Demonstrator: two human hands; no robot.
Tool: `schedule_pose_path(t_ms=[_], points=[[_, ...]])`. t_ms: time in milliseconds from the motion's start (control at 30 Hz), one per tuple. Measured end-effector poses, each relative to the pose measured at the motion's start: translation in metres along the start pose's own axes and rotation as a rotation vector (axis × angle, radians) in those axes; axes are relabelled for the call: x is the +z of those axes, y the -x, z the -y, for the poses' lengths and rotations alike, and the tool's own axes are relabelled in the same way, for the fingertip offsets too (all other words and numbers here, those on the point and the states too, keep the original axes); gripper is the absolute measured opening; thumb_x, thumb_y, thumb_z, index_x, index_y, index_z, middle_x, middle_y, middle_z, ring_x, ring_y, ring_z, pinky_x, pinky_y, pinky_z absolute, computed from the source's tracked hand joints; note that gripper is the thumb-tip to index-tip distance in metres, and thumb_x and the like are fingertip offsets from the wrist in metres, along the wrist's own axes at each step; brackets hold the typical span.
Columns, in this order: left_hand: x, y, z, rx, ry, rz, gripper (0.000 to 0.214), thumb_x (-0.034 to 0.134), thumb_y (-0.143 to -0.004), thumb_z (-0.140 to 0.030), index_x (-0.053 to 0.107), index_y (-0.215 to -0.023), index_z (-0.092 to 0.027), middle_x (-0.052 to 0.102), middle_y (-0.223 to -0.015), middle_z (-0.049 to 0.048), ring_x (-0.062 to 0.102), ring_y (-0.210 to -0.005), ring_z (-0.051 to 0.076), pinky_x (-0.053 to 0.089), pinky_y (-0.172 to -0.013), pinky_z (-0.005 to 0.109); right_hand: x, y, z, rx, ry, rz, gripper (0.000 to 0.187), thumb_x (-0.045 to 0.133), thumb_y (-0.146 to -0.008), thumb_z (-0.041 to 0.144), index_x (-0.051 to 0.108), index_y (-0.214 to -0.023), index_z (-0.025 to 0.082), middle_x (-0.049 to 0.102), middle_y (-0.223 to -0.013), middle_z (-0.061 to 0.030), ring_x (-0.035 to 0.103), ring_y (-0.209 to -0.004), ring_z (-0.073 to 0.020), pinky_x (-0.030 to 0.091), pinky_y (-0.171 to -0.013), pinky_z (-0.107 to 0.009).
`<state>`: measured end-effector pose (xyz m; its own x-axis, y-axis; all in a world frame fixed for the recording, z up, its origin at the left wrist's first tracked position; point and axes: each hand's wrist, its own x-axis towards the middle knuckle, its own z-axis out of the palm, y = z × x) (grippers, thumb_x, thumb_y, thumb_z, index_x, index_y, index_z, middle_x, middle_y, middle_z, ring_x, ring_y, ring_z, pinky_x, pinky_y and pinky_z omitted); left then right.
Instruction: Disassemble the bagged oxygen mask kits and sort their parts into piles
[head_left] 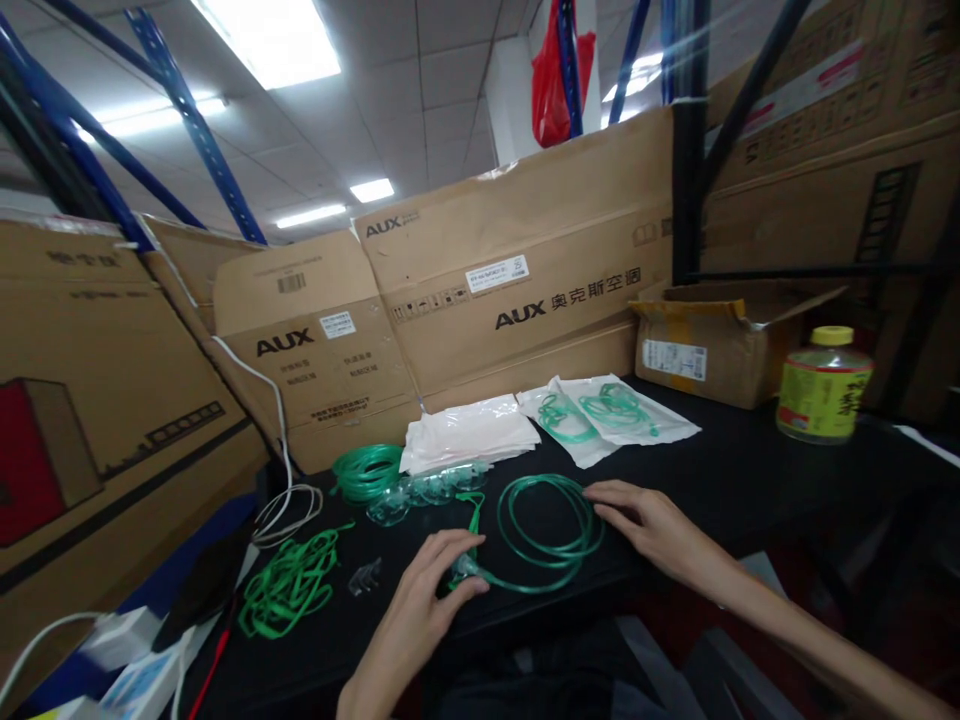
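Observation:
A coil of clear green tubing (544,487) lies in loose loops on the black table. One end of it runs to a clear plastic piece, apparently an oxygen mask (463,567), with a green elastic strap (474,508) beside it. My left hand (424,590) curls around this piece, thumb and fingers on either side, and hides part of it. At the right edge of the coil, my right hand (645,525) has its fingertips on the loops, thumb side toward the tubing. Several clear masks (427,488) lie nested in a row behind my left hand.
Left of my hands are a tangle of green straps (292,585) and small clear connectors (365,577). Behind are coiled green tubing (367,472), white bags (471,432) and packed sets (615,408). A yellow-capped jar (825,390) and open carton (720,345) stand right.

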<state>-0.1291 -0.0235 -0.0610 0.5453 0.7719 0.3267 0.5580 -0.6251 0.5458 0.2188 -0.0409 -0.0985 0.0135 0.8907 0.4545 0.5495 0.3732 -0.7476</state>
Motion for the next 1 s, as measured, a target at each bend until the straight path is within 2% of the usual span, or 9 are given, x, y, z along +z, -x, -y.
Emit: schedule_pose_path(t_ms=[100,167,267,333,367,500,700,867,1000], points=[[0.005,-0.004,0.000,0.004,0.024,-0.012,0.039,0.072,-0.090,-0.032,0.067,-0.128,-0.038,0.066,-0.130,0.0029,0.061,-0.123,0.024,0.049,-0.109,0.041,0.013,0.002,0.012,-0.098,0.117,-0.060,0.028,0.056,-0.094,0.029,0.080,-0.105,0.020,0.073,-0.123,-0.0157,0.066,-0.118,-0.0348,0.049,-0.105,-0.056],[0.009,-0.007,0.000,0.026,0.014,-0.032,0.040,0.073,-0.089,-0.030,0.066,-0.128,-0.037,0.066,-0.129,0.0025,0.060,-0.123,0.024,0.048,-0.109,0.042,0.023,0.005,0.031,-0.164,0.131,-0.070,0.029,0.053,-0.097,0.026,0.078,-0.111,0.021,0.068,-0.131,-0.0151,0.060,-0.126,-0.0332,0.047,-0.108,-0.054],[0.017,-0.012,-0.002,0.056,-0.031,-0.055,0.038,0.074,-0.089,-0.030,0.067,-0.126,-0.034,0.068,-0.125,0.0031,0.061,-0.120,0.026,0.046,-0.111,0.046,0.047,0.010,0.066,-0.294,0.103,0.051,0.023,0.057,-0.100,0.027,0.074,-0.115,0.024,0.071,-0.120,-0.0104,0.066,-0.112,-0.0253,0.054,-0.097,-0.041],[0.020,-0.014,-0.004,0.065,-0.058,-0.056,0.034,0.072,-0.090,-0.029,0.067,-0.124,-0.033,0.068,-0.123,0.0034,0.061,-0.117,0.026,0.047,-0.109,0.047,0.066,0.012,0.080,-0.369,0.167,0.171,0.020,0.063,-0.097,0.026,0.073,-0.115,0.025,0.073,-0.108,-0.0071,0.066,-0.103,-0.0249,0.054,-0.092,-0.040],[0.020,-0.015,-0.005,0.069,-0.065,-0.056,0.033,0.071,-0.091,-0.029,0.067,-0.123,-0.032,0.068,-0.122,0.0034,0.061,-0.116,0.025,0.047,-0.108,0.046,0.075,0.012,0.084,-0.385,0.225,0.191,0.017,0.064,-0.097,0.025,0.073,-0.111,0.023,0.074,-0.103,-0.0065,0.066,-0.100,-0.0254,0.052,-0.091,-0.041],[0.014,-0.011,-0.006,0.094,-0.060,-0.030,0.030,0.069,-0.092,-0.034,0.066,-0.122,-0.031,0.067,-0.121,0.0039,0.060,-0.117,0.024,0.048,-0.105,0.042,0.095,0.011,0.079,-0.392,0.325,0.215,0.013,0.057,-0.100,0.019,0.070,-0.101,0.019,0.073,-0.100,-0.0052,0.066,-0.098,-0.0232,0.047,-0.095,-0.041],[0.002,-0.002,-0.002,0.181,-0.046,0.006,0.024,0.059,-0.100,-0.034,0.068,-0.121,-0.027,0.068,-0.121,0.0075,0.060,-0.117,0.023,0.050,-0.103,0.041,0.101,0.016,0.073,-0.436,0.387,0.201,0.012,0.054,-0.102,0.021,0.066,-0.103,0.021,0.069,-0.098,-0.0035,0.064,-0.095,-0.0212,0.045,-0.092,-0.037],[0.000,0.000,0.003,0.250,-0.068,-0.004,0.021,0.059,-0.099,-0.030,0.070,-0.116,-0.024,0.072,-0.115,0.0086,0.062,-0.111,0.024,0.052,-0.098,0.040,0.112,0.023,0.069,-0.511,0.471,0.117,0.016,0.044,-0.106,0.020,0.060,-0.101,0.020,0.067,-0.091,-0.0036,0.063,-0.087,-0.0203,0.043,-0.094,-0.038],[-0.001,0.001,0.005,0.281,-0.051,-0.016,0.020,0.063,-0.098,-0.026,0.070,-0.116,-0.023,0.073,-0.114,0.0075,0.062,-0.107,0.022,0.052,-0.095,0.037,0.109,0.022,0.070,-0.542,0.472,0.164,0.022,0.040,-0.106,0.019,0.059,-0.097,0.019,0.067,-0.088,-0.0046,0.061,-0.082,-0.0206,0.043,-0.090,-0.038]])
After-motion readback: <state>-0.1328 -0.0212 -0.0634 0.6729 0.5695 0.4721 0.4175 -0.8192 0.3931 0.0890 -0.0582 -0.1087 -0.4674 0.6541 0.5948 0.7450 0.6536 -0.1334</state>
